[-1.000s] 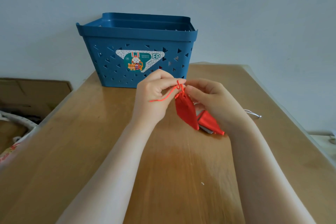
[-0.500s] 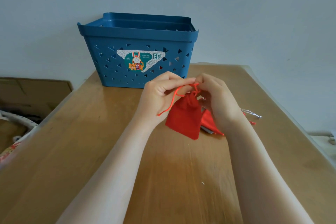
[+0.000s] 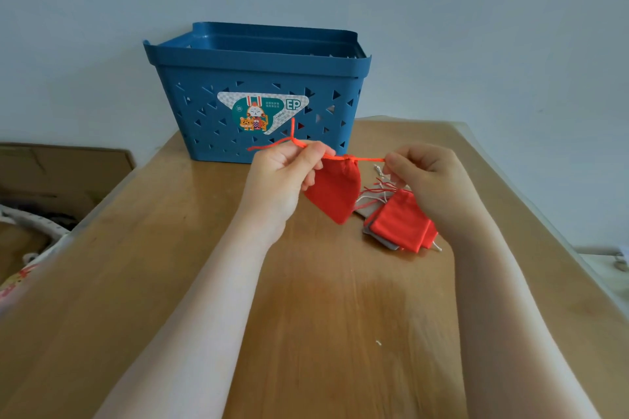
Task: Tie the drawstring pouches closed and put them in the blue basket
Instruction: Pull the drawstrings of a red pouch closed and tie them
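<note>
A small red drawstring pouch (image 3: pixel 335 192) hangs above the wooden table, its mouth gathered tight. My left hand (image 3: pixel 284 177) pinches the red drawstring on the pouch's left, and loose cord ends (image 3: pixel 291 138) stick up past my fingers. My right hand (image 3: pixel 427 180) pinches the same cord on the right, so it runs taut between both hands. The blue basket (image 3: pixel 258 58) stands at the table's far edge, just behind my hands. A pile of red and grey pouches (image 3: pixel 398 221) lies flat on the table under my right hand.
The wooden table (image 3: pixel 204 265) ends close to a pale wall behind the basket. A brown cardboard box (image 3: pixel 64 173) and some clutter sit lower at the left. The table's right edge runs diagonally past my right forearm.
My hands have moved apart, pulling the drawstring out sideways until it is taut. The pouch mouth has cinched shut and the pouch hangs from the cord.
</note>
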A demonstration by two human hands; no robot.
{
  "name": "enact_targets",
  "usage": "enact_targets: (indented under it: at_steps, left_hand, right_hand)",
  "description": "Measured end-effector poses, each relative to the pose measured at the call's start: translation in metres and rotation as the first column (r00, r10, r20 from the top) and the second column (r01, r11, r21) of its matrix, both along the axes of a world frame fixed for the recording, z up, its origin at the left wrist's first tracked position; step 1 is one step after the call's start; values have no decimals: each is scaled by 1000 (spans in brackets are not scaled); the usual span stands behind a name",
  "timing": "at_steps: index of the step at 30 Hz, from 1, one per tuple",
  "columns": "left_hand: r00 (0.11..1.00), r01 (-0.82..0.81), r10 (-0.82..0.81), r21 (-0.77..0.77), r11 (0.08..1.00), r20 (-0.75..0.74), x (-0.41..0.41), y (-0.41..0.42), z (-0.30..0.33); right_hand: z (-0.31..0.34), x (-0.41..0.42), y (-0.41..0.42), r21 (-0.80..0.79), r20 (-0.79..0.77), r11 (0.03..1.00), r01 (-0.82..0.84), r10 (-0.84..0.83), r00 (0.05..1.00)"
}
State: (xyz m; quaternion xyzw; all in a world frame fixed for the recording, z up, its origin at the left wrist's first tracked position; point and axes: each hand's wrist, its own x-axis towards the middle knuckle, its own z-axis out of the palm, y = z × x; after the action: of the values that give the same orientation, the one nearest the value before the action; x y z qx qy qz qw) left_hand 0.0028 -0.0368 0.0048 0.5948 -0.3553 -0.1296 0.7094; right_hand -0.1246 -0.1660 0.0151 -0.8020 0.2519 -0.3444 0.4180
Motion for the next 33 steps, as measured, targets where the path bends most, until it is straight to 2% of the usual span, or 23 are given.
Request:
enact_targets:
  at_steps: [3, 7, 13, 15, 18, 19, 22, 24, 28, 33]
  left_hand:
    - [997, 12, -8, 54, 998, -80, -3, -6, -4]
    - [966, 111, -108, -2, 994, -233, -1, -5, -3]
    - [945, 226, -236, -67, 972, -226, -11, -5, 2]
    - [966, 191, -188, 1, 982, -178, -12, -6, 3]
    - [999, -34, 29, 190, 981, 27, -12, -7, 0]
    - [995, -74, 58, 229, 971, 76, -12, -8, -2]
    - [982, -47, -21, 350, 936, 188, -11, -10, -7]
    - [963, 1, -108, 398, 917, 245, -12, -8, -6]
    - [932, 146, -251, 362, 921, 263, -17, -4, -2]
    - [866, 122, -295, 403, 907, 403, -17, -3, -2]
  right_hand:
    - [-4, 2, -1, 64, -10, 997, 33, -32, 999]
    - [-4, 4, 1, 103, -51, 995, -17, 22, 998]
    - [-3, 7, 7, 144, -26, 989, 17, -13, 1000]
    - [2, 6, 10, 142, 33, 990, -6, 2, 999]
    - [8, 3, 14, 73, 73, 993, -97, 91, 993]
    - [10, 3, 17, 30, 62, 992, -119, 117, 991]
    - [12, 3, 21, -88, 45, 983, -161, 165, 985]
    - [13, 3, 23, -107, 58, 977, -187, 194, 979]
    - [11, 6, 22, -171, 27, 965, -199, 206, 978]
    - [8, 10, 26, -99, 14, 976, -194, 196, 980]
